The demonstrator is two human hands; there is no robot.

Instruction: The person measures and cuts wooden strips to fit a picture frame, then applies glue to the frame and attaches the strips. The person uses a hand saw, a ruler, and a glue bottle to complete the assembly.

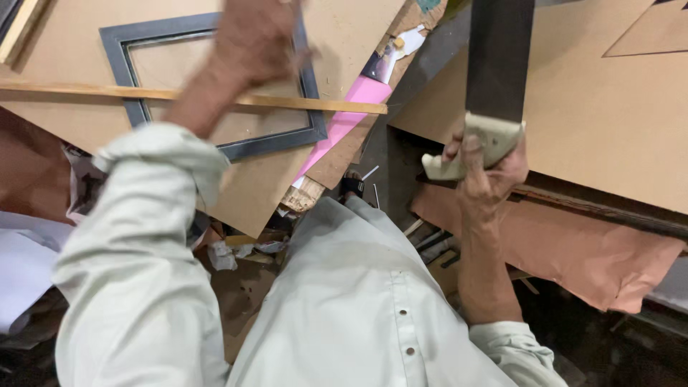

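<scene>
head view looked down over your pale shirt (358, 301) at both raised arms. your right hand (481, 172) was closed tight around the cream handle (476, 147) of a saw, fingers curled over the grip from the near side, with the end of the handle poking out to the left of your knuckles. the dark blade (499, 57) rose straight up from that handle, above your fingers, and ran out of the top of the picture; it stood in front of the edge of a large brown board (609, 93) on your right. under that board, a crumpled sheet of brown paper (573, 251) lay draped, just beside your right wrist. your left hand (258, 36) was up high and blurred, curled into a loose fist; i could not tell whether it held anything. it sat in front of a grey frame (125, 64) that lay on another brown board (344, 36). a thin wooden strip (86, 91) crossed the frame from left to right, passing behind your left forearm. a pink strip (351, 118) leaned between the two boards, near the end of the wooden strip and well apart from the saw handle. scraps of paper and wood littered the floor (244, 287) below.
</scene>
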